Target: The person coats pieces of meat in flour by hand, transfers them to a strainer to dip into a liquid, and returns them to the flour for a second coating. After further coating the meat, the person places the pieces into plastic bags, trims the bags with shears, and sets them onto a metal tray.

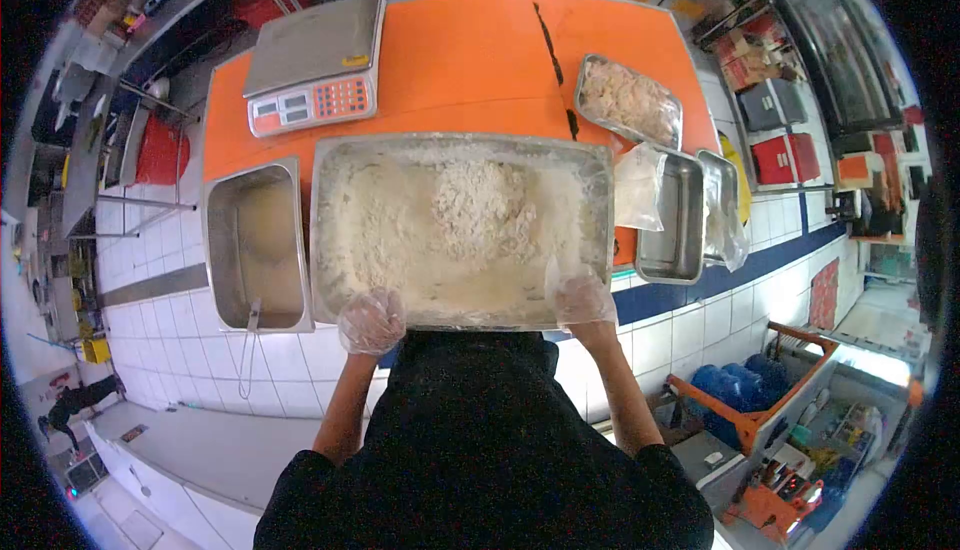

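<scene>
A large steel tray (330, 155) full of pale flour with a lumpy heap of coated pieces (482, 205) near its middle lies on the orange table (460, 60). My left hand (372, 320), in a clear plastic glove, grips the tray's near rim at its left corner. My right hand (584, 298), also gloved, grips the near rim at the right corner. Both hands are outside the flour.
A deep steel container (255, 245) with a wire handle stands left of the tray. A digital scale (315, 65) sits at the back left. A tray of breaded pieces (628, 100) is at the back right, with an empty steel pan (672, 220) and plastic bags beside it.
</scene>
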{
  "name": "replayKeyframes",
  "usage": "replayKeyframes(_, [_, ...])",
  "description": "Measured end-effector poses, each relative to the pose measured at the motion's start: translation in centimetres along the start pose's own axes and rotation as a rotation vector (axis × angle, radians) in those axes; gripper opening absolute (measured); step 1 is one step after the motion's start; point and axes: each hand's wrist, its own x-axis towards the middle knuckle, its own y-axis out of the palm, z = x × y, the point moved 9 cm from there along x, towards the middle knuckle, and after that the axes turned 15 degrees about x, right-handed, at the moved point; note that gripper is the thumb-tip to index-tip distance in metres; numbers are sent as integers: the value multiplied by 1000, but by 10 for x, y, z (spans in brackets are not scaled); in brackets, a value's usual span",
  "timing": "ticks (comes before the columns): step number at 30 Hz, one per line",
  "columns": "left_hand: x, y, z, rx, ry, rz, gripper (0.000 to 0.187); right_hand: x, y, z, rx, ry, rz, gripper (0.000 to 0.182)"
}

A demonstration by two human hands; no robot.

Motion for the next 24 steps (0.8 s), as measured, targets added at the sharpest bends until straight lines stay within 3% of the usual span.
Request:
replayKeyframes(2, [2, 7, 2, -11, 4, 24, 44, 0, -4, 9, -53, 1, 1, 14])
replayKeyframes(4, [7, 8, 2, -15, -7, 58, 44, 3, 10, 6, -39, 81, 142, 11])
replayKeyframes(6, [33, 12, 13, -74, -71, 343, 24, -3, 10, 12, -54, 40, 35, 12])
replayKeyframes(7, [53, -6, 22, -68, -88, 334, 24, -8, 9, 15, -56, 10, -61, 14])
replayKeyframes(9, [83, -27, 35, -271, -79, 450, 24, -18, 31, 14, -25, 34, -52, 14])
replayKeyframes(11, [87, -26, 43, -278, -92, 388, 24, -33, 19, -9, 760, 320, -425, 14])
replayKeyframes(12, [90, -28, 45, -285, -92, 340, 25, -27, 3, 34, 78, 51, -196, 13])
replayKeyframes(15, [99, -26, 53, -234, -135, 227, 26, -40, 15, 48, -28, -21, -253, 8])
replayKeyframes(16, [101, -19, 57, -241, -127, 216, 26, -35, 21, 44, 62, 150, -162, 9])
replayKeyframes(19, [98, 7, 43, -359, 101, 217, 26, -45, 28, 63, -105, 52, -106, 15])
replayKeyframes(20, [96, 9, 46, -280, 80, 159, 26, -37, 17, 70, -102, 117, 97, 28])
replayKeyframes(22, [101, 7, 46, -217, 85, 82, 27, -98, 20, -16, 1414, 329, -1056, 23])
replayKeyframes(23, [106, 14, 49, -257, 43, 234, 28, -107, -20, -34, 583, 395, -1028, 21])
replayKeyframes(24, [101, 24, 52, -290, 3, 397, 32, -99, -100, -15, 484, 493, -1028, 22])
